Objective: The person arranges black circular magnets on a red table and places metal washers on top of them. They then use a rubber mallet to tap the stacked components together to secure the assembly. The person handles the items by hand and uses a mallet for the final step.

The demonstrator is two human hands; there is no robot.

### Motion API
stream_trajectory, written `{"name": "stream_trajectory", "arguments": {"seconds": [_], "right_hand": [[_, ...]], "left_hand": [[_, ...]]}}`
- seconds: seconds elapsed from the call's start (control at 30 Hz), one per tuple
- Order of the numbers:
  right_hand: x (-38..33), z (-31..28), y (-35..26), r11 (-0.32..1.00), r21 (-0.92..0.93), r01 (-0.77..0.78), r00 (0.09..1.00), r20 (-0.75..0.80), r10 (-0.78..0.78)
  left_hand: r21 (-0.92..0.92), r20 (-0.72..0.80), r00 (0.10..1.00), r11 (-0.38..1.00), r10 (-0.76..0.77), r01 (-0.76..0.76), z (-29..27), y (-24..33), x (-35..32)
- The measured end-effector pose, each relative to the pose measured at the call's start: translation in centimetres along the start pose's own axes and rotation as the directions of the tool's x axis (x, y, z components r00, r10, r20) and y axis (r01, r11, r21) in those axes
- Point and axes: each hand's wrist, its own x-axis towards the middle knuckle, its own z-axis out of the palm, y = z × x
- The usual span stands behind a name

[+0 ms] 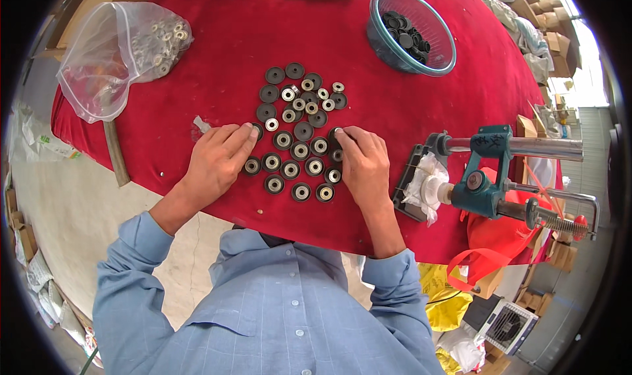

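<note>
On the red cloth lies a cluster of black round wheels with small metal bearings. In the nearer rows, wheels such as this black wheel (300, 151) have a bearing seated in the middle. Farther off are bare wheels like the black disc (268, 93), with loose bearings (307, 85) on and among them. My left hand (220, 158), closed, pinches a black wheel (257, 131) at the cluster's left edge. At the right edge, my right hand (363, 168) has its fingers closed on another black wheel (334, 139). The fingers partly cover both wheels.
A clear bowl (449, 62) of black wheels stands at the far right. A plastic bag (99, 66) of bearings lies at the left, above a wooden handle (116, 152). A green hand press (484, 177) lies at my right, beside a red bag (494, 240).
</note>
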Motion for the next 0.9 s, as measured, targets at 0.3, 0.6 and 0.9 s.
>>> {"name": "stream_trajectory", "arguments": {"seconds": [0.3,0.6,0.9], "right_hand": [[-1.3,0.0,-1.3,0.996,-0.074,-0.055,0.998,0.010,0.056],[2.0,-1.4,-2.7,0.990,-0.054,-0.128,0.991,0.032,0.130],[6.7,2.7,-4.5,0.997,-0.013,0.071,0.989,0.134,-0.069]], "left_hand": [[-0.262,-0.122,0.956,0.938,-0.267,0.229,-0.1,0.6,1.8],[-0.274,-0.042,0.981,0.947,-0.187,0.169,2.1,0.6,4.4],[-0.493,-0.111,0.894,0.805,-0.434,0.330,1.1,-0.6,4.5]]}}
